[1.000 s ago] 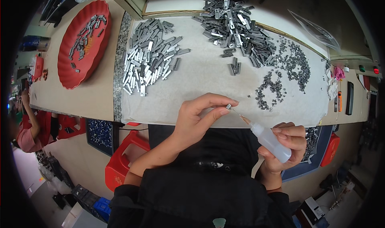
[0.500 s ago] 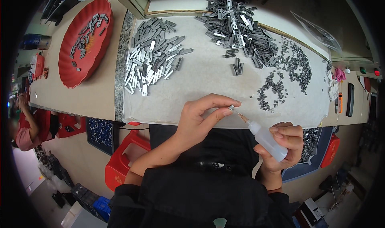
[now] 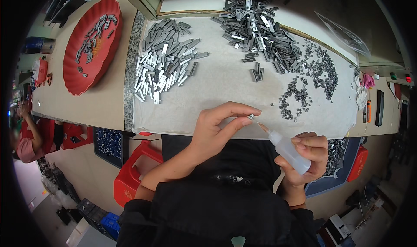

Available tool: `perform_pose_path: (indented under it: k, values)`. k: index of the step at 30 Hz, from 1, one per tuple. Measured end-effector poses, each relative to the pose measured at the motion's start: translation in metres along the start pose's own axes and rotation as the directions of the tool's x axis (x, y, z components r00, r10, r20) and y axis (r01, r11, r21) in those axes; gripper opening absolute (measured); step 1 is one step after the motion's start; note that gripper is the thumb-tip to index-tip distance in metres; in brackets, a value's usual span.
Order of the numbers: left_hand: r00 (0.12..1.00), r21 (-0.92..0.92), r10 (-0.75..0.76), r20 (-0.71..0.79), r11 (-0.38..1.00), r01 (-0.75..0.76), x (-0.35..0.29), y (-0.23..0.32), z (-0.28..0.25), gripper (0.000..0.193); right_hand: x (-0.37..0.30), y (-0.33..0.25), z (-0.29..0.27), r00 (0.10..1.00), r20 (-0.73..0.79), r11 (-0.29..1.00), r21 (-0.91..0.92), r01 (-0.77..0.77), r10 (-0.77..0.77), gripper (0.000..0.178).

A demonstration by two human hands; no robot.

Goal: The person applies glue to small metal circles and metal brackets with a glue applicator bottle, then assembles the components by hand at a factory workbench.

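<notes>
Between the thumb and forefinger of my left hand [image 3: 219, 127] is pinched a small metal part [image 3: 251, 116], mostly covered by the fingertips. My right hand [image 3: 310, 155] grips a translucent white squeeze bottle [image 3: 287, 152], tilted so that its thin tip [image 3: 262, 125] points up and left at the part. Tip and part are very close; whether they touch I cannot tell. Beyond my hands, small metal pieces [image 3: 294, 101] lie scattered on the white-covered table [image 3: 208, 95]. A heap of grey slotted metal bars [image 3: 256, 29] lies at the back, and another pile of bars [image 3: 163, 60] at the left.
A red scalloped tray [image 3: 71, 68] with several metal bars stands far left. Red stools [image 3: 126, 184] and a blue-grey bin [image 3: 319, 187] are below the table edge. A pink flower [image 3: 368, 80] and an orange pen-like tool [image 3: 369, 111] lie right. Another person's arm [image 3: 34, 131] shows far left.
Almost nothing differs. Both hands keep their places, with the bottle tip still beside the small metal part.
</notes>
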State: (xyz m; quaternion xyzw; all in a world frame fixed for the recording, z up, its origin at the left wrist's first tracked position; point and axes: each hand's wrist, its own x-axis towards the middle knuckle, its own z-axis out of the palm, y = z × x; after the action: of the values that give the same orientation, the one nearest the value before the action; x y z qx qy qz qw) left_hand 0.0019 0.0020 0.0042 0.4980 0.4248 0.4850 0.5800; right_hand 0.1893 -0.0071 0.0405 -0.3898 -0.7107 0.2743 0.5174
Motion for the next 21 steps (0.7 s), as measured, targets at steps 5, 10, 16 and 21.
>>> perform_pose_path:
  k: [5, 10, 16, 21]
  values:
    - [1.0, 0.014, 0.006, 0.006, 1.0, -0.006, 0.0, 0.001, 0.001, 0.015, 0.0, 0.0, -0.003, 1.0, -0.007, 0.999, 0.033, -0.017, 0.017, 0.046]
    - [0.999, -0.018, 0.014, -0.029, 1.0, -0.015, 0.0, 0.0, 0.002, 0.016, 0.0, 0.005, -0.013, 0.961, -0.202, 0.967, 0.208, -0.148, 0.19, 0.047]
    - [0.995, -0.075, 0.029, -0.099, 0.997, -0.037, -0.002, -0.005, 0.002, 0.015, 0.003, 0.027, -0.032, 0.872, -0.094, 0.848, 0.305, -0.433, 0.48, 0.031]
    - [0.995, -0.039, 0.034, -0.097, 0.999, -0.038, -0.003, -0.004, 0.002, 0.015, 0.002, 0.027, -0.028, 0.825, -0.046, 0.808, 0.24, -0.539, 0.563, 0.025]
